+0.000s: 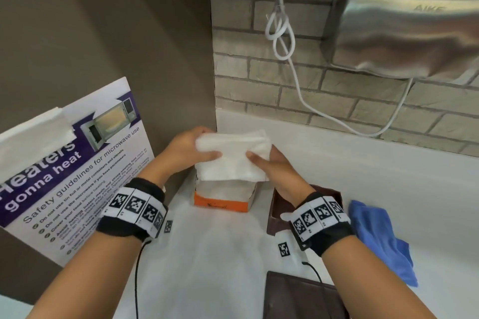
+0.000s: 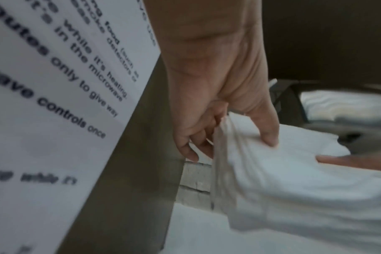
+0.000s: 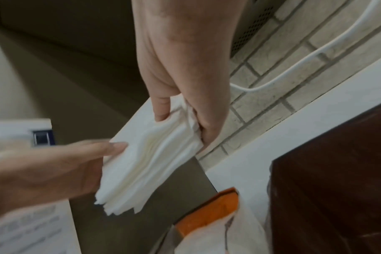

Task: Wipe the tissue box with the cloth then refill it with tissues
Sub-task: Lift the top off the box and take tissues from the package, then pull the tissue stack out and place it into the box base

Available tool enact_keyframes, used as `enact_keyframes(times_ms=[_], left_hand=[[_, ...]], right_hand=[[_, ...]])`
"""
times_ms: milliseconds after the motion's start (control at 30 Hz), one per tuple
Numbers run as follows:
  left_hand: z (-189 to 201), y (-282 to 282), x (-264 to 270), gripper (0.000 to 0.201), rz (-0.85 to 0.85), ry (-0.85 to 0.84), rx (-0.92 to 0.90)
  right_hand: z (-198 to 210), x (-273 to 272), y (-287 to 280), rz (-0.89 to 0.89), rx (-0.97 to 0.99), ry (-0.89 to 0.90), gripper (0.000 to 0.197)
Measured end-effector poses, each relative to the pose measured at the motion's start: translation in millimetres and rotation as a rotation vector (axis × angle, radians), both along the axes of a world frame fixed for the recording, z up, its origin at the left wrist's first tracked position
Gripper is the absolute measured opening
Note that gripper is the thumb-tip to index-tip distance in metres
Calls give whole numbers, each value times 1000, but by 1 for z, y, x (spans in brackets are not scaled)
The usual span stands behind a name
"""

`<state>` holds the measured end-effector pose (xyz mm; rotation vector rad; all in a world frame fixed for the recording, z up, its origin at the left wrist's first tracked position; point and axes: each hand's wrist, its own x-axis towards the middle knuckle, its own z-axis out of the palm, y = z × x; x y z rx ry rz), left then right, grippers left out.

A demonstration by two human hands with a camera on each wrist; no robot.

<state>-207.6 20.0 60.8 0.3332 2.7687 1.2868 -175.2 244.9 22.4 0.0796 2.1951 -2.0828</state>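
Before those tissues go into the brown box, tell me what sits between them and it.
Nothing visible blocks the way. Both hands, left hand and right hand, hold the tissue stack above the orange-edged tissue pack; the brown tissue box sits just right, partly hidden by the right wrist.

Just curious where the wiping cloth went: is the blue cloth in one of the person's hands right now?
No, the blue cloth lies on the counter, while both hands hold the tissue stack.

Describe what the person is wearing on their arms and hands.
The left hand and right hand are bare, no sleeves. Each wrist has a black band faced with white panels of black square-code markers; a thin black cable hangs from each.
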Motion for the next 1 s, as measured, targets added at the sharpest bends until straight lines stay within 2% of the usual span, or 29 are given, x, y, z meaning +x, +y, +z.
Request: enact_keyframes(times_ms=[100, 133, 233, 300, 367, 500, 600, 667, 767, 900, 967, 1000], left_hand=[[6, 13, 15, 49, 67, -101, 501], [6, 23, 21, 50, 72, -147, 597], [-3, 57, 35, 53, 118, -263, 686], [-10, 76, 39, 55, 166, -296, 709], [-15, 92, 42, 58, 197, -282, 632], [-24, 123, 52, 52, 108, -125, 228], [-39, 147, 62, 40, 16, -77, 85], [-50, 162, 67, 35, -31, -92, -12], [-60, 185, 73, 31, -76, -126, -179], [-70, 197, 69, 34, -94, -99, -373], [-72, 199, 68, 34, -106, -114, -403], [-73, 199, 69, 32, -102, -174, -383]], right_hand=[[11, 14, 19, 18, -264, -12, 46], [12, 18, 24, 24, -323, -35, 47], [12, 29, 33, -11, -365, -116, 52], [16, 37, 40, -92, -269, -136, 50], [19, 42, 52, -162, -87, -134, 45], [20, 52, 85, -199, 289, -200, 52], [19, 63, 108, -203, 628, -277, 55], [11, 69, 117, -191, 829, -343, 51], [-6, 73, 116, -179, 983, -387, 42], [-22, 69, 104, -166, 1107, -332, 39], [-30, 66, 101, -133, 1183, -310, 40], [-34, 63, 99, -119, 1213, -308, 39]])
